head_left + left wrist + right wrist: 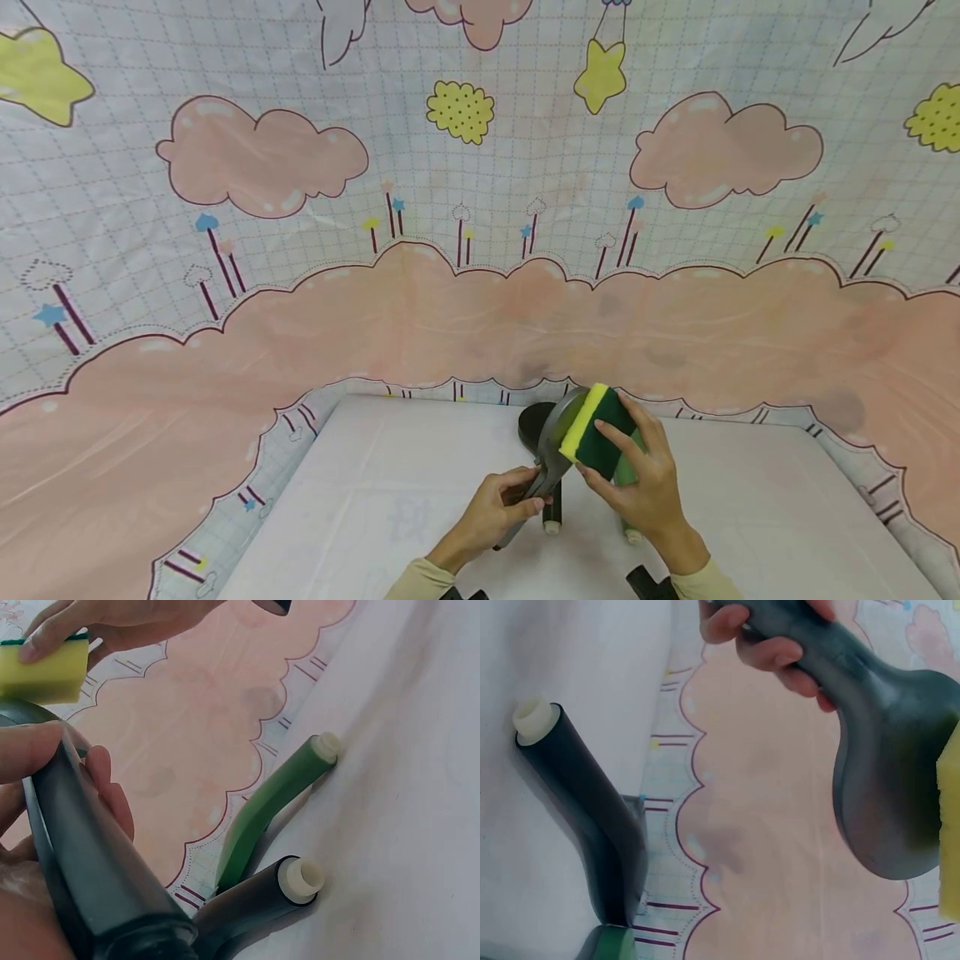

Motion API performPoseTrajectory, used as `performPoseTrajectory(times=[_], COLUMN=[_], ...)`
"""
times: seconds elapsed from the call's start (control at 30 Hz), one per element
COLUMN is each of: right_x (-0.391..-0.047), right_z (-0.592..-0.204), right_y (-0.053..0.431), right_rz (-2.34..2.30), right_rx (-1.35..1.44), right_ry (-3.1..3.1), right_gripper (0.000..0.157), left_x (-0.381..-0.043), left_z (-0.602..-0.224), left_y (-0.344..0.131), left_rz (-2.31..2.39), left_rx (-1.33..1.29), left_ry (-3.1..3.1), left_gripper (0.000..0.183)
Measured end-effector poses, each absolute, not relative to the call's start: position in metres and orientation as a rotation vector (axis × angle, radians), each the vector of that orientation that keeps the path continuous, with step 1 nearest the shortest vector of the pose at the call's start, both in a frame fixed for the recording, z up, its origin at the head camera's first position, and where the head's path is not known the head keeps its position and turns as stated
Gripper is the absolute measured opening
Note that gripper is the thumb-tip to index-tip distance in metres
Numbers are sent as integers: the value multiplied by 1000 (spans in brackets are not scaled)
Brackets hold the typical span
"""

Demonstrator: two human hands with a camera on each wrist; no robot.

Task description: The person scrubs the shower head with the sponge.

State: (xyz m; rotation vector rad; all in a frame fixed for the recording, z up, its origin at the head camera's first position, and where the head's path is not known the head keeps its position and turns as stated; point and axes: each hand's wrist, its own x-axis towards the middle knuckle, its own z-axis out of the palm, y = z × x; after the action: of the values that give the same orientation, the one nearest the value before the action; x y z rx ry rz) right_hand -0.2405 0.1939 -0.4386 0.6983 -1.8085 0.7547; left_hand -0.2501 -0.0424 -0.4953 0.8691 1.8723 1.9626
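My left hand (498, 508) grips the handle of a grey handheld shower head (553, 446), raised above the white table and tilted. The handle (105, 855) runs close to the camera in the left wrist view. With its fingers and thumb, my right hand (648, 475) holds a yellow and green sponge (607, 442), its yellow side at the shower head's round face. At the right wrist view's edge, the yellow foam (951, 825) overlaps that round head (889, 787). The face behind the sponge is mostly hidden.
Behind my hands lie a black shower head (552, 508) and a green shower head (626, 475), partly covered, both with pale threaded ends. The white tabletop (375, 483) reaches a cloud-patterned cloth (480, 325) at the back and sides.
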Motion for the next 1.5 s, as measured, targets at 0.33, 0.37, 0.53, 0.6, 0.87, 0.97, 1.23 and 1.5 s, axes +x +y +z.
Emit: performPoseTrajectory(times=[0.33,0.37,0.53,0.6,0.87,0.97,1.23,1.5], right_x=[-243,-244,-246,-246,-247,-245,-239,-237], right_z=[-446,-447,-449,-450,-454,-453,-454,-458], right_y=[201,202,203,203,201,199,190,178], right_rz=[802,807,819,820,832,835,810,730], right_rx=[616,611,603,603,587,598,624,740], right_ry=[-1868,-1870,-1864,-1857,-1855,-1854,-1872,-1859], right_gripper=[60,60,61,61,62,61,57,53], left_x=[-248,-248,-248,-248,-247,-247,-246,-248], left_z=[-494,-494,-494,-494,-492,-491,-488,-490], left_y=[-43,-43,-43,-43,-43,-42,-42,-41], left_rz=[1991,1992,2004,2007,2008,2002,2006,2068], left_rx=[848,846,863,866,807,788,737,629], left_ry=[1750,1753,1752,1748,1724,1698,1688,1630], left_gripper=[50,49,47,46,45,45,46,53])
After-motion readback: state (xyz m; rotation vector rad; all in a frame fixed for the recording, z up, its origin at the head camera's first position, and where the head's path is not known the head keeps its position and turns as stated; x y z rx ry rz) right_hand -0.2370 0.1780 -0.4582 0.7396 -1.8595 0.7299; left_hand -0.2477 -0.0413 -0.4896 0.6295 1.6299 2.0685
